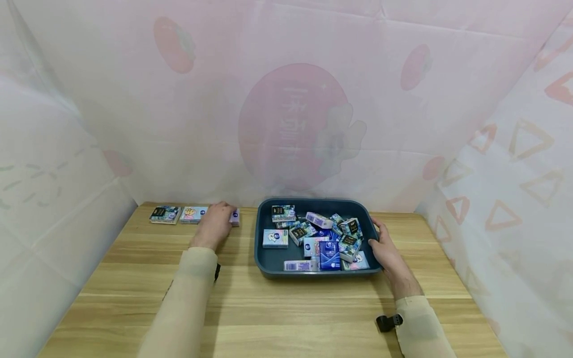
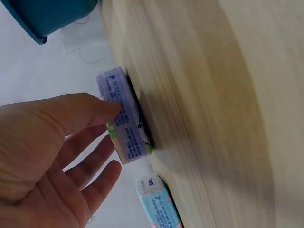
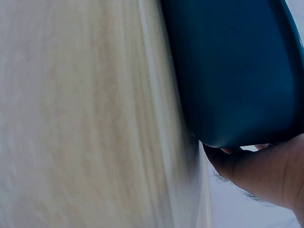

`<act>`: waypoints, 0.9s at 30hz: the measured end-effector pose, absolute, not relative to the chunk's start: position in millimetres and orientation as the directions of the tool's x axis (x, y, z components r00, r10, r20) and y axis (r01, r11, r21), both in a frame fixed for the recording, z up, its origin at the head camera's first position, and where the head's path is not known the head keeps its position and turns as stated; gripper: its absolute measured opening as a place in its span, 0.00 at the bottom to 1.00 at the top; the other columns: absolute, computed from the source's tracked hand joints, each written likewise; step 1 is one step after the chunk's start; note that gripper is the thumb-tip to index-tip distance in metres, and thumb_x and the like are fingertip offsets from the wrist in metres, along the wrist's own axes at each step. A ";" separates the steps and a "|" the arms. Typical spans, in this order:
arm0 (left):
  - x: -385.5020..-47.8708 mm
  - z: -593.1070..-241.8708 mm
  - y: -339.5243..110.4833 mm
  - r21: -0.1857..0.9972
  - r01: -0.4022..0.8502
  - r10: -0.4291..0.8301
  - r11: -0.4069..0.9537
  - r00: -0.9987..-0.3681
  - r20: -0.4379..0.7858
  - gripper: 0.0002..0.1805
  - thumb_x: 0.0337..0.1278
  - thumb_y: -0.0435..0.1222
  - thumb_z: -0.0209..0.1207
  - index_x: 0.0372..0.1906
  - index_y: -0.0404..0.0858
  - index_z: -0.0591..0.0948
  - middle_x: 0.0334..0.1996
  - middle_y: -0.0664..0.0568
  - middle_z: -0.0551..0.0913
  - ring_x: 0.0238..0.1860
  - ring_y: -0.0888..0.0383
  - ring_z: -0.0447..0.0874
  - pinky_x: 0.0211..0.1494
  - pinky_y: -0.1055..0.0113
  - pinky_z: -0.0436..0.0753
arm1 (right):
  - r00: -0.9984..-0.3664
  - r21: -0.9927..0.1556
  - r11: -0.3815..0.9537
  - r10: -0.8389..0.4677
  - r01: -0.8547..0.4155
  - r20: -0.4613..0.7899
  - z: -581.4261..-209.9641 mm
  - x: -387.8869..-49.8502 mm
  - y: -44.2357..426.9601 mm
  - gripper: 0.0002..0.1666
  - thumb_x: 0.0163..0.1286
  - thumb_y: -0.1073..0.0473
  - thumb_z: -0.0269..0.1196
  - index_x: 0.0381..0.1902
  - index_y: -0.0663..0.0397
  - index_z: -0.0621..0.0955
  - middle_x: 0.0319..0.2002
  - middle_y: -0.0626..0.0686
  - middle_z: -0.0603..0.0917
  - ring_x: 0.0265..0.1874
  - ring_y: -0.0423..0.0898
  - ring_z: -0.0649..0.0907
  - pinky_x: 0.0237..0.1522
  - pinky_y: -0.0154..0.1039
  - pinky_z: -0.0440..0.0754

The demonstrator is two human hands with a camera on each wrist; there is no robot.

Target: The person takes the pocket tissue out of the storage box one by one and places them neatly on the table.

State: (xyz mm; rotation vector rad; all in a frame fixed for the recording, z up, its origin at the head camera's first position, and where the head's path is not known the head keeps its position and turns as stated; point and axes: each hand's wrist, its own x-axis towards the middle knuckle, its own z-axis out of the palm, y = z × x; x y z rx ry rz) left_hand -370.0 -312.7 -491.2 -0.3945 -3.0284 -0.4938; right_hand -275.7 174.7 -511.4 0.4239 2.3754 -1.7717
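My left hand (image 1: 215,226) is at the back left of the table, where its thumb and fingers pinch a purple tissue pack (image 2: 124,116) lying on the wood. Left of it lie a light blue tissue pack (image 1: 193,214), partly hidden by the hand, and a dark floral tissue pack (image 1: 165,214). My right hand (image 1: 386,248) grips the right end of a dark teal tray (image 1: 271,266); the fingertips are mostly hidden in the right wrist view. Inside the tray is a loose pile of tissue packs, among them a deep blue one (image 1: 330,256) and a white-and-blue one (image 1: 275,238).
The wooden table (image 1: 277,318) ends at a pale printed cloth (image 1: 201,124) behind, with cloth also along both sides. A gap of bare wood separates the row of packs from the tray's left wall. A black device (image 1: 388,323) is strapped at the right wrist.
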 end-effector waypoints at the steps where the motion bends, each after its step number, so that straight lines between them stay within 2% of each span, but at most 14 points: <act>1: -369.7 -491.5 -312.9 0.305 0.257 0.241 0.917 -0.966 0.088 0.24 0.74 0.19 0.67 0.71 0.27 0.88 0.71 0.29 0.88 0.73 0.29 0.87 0.81 0.34 0.86 | -0.949 -0.912 0.265 0.136 0.312 -0.285 -511.4 -275.7 174.4 0.45 0.96 0.66 0.41 1.00 0.35 0.43 0.94 0.72 0.56 0.85 0.68 0.70 0.85 0.67 0.73; 4: -368.4 -492.3 -311.9 0.292 0.251 0.236 0.923 -0.968 0.084 0.22 0.76 0.20 0.66 0.71 0.28 0.88 0.70 0.29 0.89 0.73 0.29 0.88 0.81 0.35 0.86 | -0.948 -0.913 0.259 0.135 0.316 -0.290 -511.3 -275.7 173.6 0.46 0.96 0.65 0.40 1.00 0.35 0.42 0.94 0.72 0.56 0.86 0.69 0.70 0.86 0.68 0.73; 9: -361.9 -488.8 -301.0 0.257 0.244 0.245 0.935 -0.969 0.029 0.23 0.80 0.29 0.64 0.73 0.27 0.86 0.74 0.29 0.86 0.76 0.28 0.85 0.83 0.34 0.84 | -0.950 -0.911 0.274 0.133 0.308 -0.281 -512.1 -275.9 174.5 0.45 0.96 0.65 0.40 1.00 0.36 0.42 0.94 0.73 0.56 0.84 0.69 0.71 0.83 0.67 0.75; 10: -368.9 -502.6 -304.0 0.246 0.265 0.264 0.932 -0.964 0.036 0.24 0.83 0.33 0.63 0.75 0.28 0.85 0.76 0.30 0.85 0.78 0.29 0.83 0.85 0.35 0.83 | -0.951 -0.911 0.277 0.132 0.305 -0.279 -512.2 -275.8 174.6 0.45 0.96 0.65 0.40 1.00 0.37 0.42 0.94 0.73 0.57 0.84 0.69 0.72 0.82 0.67 0.76; 13: -371.7 -507.6 -300.3 0.231 0.270 0.284 0.935 -0.958 -0.032 0.28 0.85 0.36 0.60 0.80 0.28 0.81 0.83 0.30 0.79 0.83 0.28 0.78 0.87 0.34 0.81 | -0.953 -0.911 0.283 0.131 0.301 -0.274 -512.1 -275.4 174.8 0.45 0.96 0.65 0.40 1.00 0.37 0.42 0.93 0.73 0.57 0.83 0.69 0.72 0.80 0.65 0.77; 16: -393.9 -536.2 -306.6 0.227 0.285 0.302 0.931 -0.952 -0.046 0.31 0.86 0.40 0.60 0.83 0.29 0.78 0.86 0.30 0.76 0.86 0.28 0.75 0.87 0.33 0.80 | -0.952 -0.909 0.284 0.134 0.304 -0.277 -512.5 -275.1 174.7 0.45 0.96 0.66 0.41 1.00 0.37 0.42 0.94 0.73 0.57 0.84 0.69 0.72 0.82 0.66 0.76; 17: -394.8 -533.7 -304.5 0.231 0.273 0.295 0.934 -0.953 -0.070 0.31 0.85 0.37 0.61 0.83 0.27 0.78 0.86 0.28 0.75 0.86 0.26 0.74 0.87 0.31 0.79 | -0.951 -0.909 0.283 0.135 0.306 -0.279 -512.9 -275.2 174.8 0.45 0.96 0.65 0.41 1.00 0.36 0.42 0.94 0.73 0.57 0.84 0.69 0.71 0.83 0.66 0.75; 21: -421.7 -570.4 -316.3 0.227 0.309 0.324 0.923 -0.946 -0.028 0.33 0.86 0.39 0.61 0.85 0.27 0.76 0.88 0.28 0.73 0.88 0.27 0.72 0.91 0.33 0.76 | -0.950 -0.908 0.283 0.137 0.309 -0.280 -513.7 -275.7 175.9 0.45 0.96 0.65 0.41 1.00 0.37 0.42 0.94 0.73 0.56 0.84 0.69 0.71 0.85 0.68 0.74; 23: -424.3 -573.3 -319.5 0.216 0.323 0.333 0.921 -0.943 -0.009 0.33 0.88 0.38 0.58 0.86 0.26 0.74 0.88 0.28 0.71 0.89 0.28 0.71 0.93 0.35 0.74 | -0.951 -0.908 0.285 0.134 0.307 -0.279 -514.1 -276.0 176.4 0.45 0.96 0.65 0.40 1.00 0.37 0.42 0.94 0.73 0.56 0.84 0.69 0.71 0.84 0.68 0.75; 27: -425.2 -573.7 -326.0 0.217 0.350 0.349 0.911 -0.936 0.045 0.27 0.92 0.32 0.53 0.85 0.27 0.76 0.87 0.28 0.74 0.87 0.29 0.74 0.91 0.37 0.77 | -0.951 -0.906 0.293 0.134 0.305 -0.277 -514.5 -276.3 177.0 0.45 0.96 0.65 0.41 1.00 0.36 0.42 0.94 0.73 0.56 0.84 0.69 0.71 0.82 0.67 0.76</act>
